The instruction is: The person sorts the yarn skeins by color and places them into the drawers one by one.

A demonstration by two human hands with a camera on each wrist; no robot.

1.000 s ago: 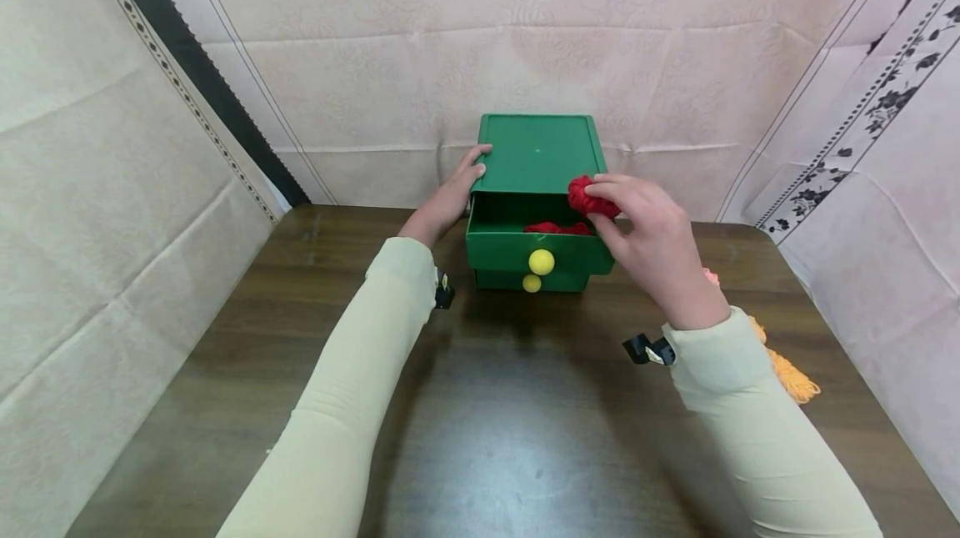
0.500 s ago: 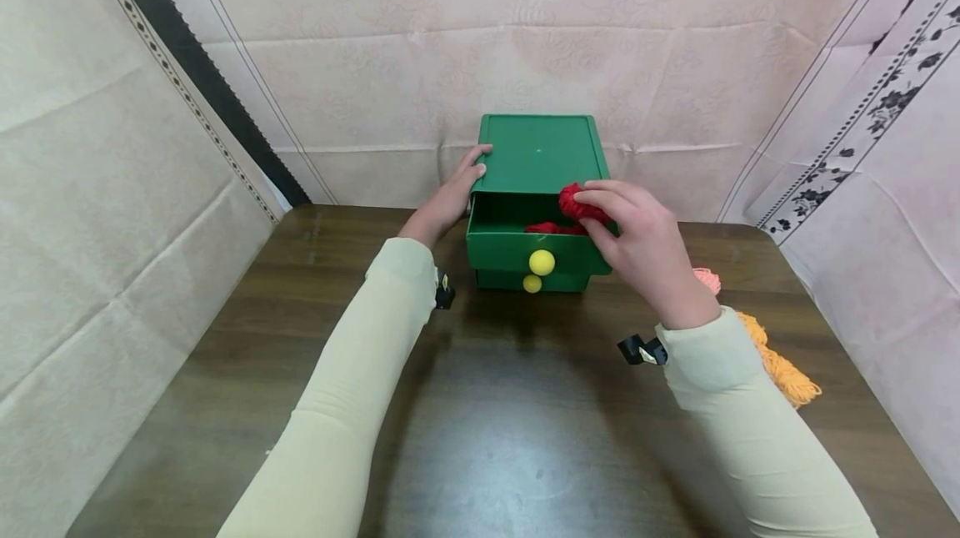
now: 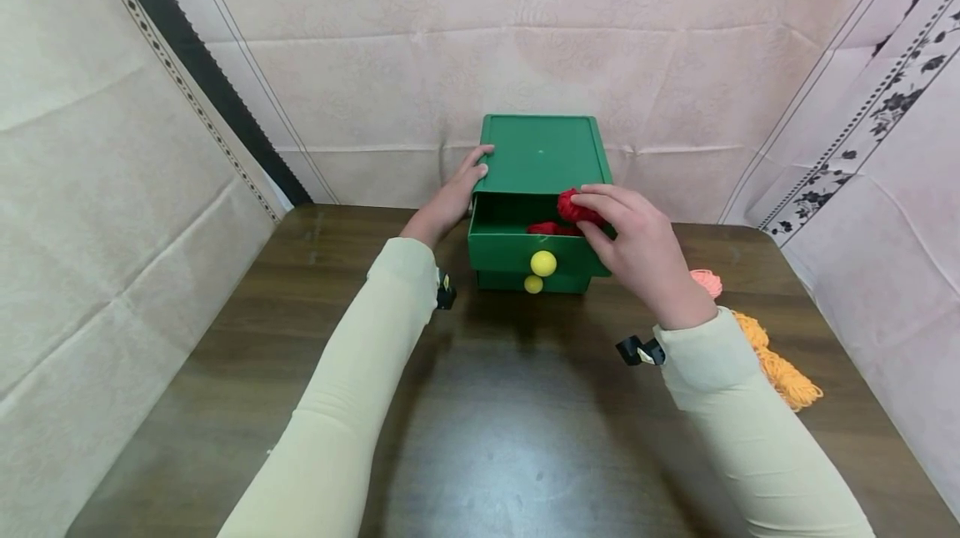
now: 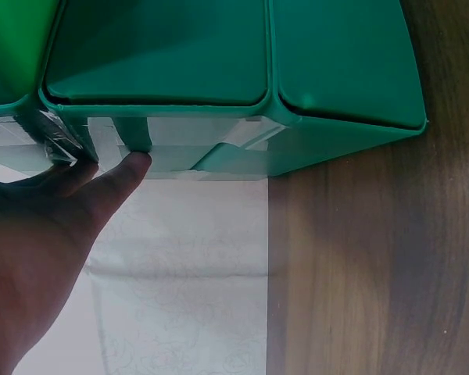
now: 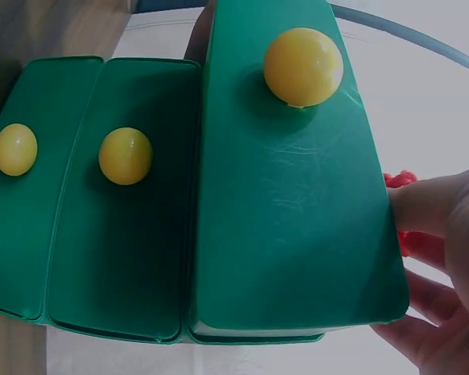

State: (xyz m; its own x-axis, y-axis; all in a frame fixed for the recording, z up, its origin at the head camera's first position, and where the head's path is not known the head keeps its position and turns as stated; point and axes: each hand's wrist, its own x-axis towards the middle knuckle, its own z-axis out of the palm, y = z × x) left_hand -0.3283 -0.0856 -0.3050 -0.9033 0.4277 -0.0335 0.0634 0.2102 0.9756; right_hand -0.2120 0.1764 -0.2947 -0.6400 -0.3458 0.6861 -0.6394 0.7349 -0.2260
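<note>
A green drawer unit [image 3: 542, 154] with yellow round knobs stands against the back cloth, its top drawer [image 3: 502, 248] pulled out. My left hand [image 3: 452, 198] rests on the unit's left side; in the left wrist view its thumb and fingers [image 4: 113, 183] touch the taped side wall. Over the right part of the open drawer, my right hand [image 3: 637, 242] pinches a red yarn bundle [image 3: 572, 206] between thumb and fingers. Inside the drawer lies more red yarn [image 3: 546, 228]. The right wrist view shows the drawer front [image 5: 289, 203] hiding most of the held yarn [image 5: 402, 180].
To the right of my right forearm, a pink yarn bundle [image 3: 707, 281] and an orange yarn skein [image 3: 787, 375] lie on the brown wooden table [image 3: 495, 438]. Two lower drawers [image 5: 125, 234] are pushed in. Pale patterned cloth [image 3: 525, 29] hangs behind and at both sides.
My right hand has moved slightly left and down with the red yarn, from above the drawer's right edge to its opening. The left hand has stayed on the unit's side.
</note>
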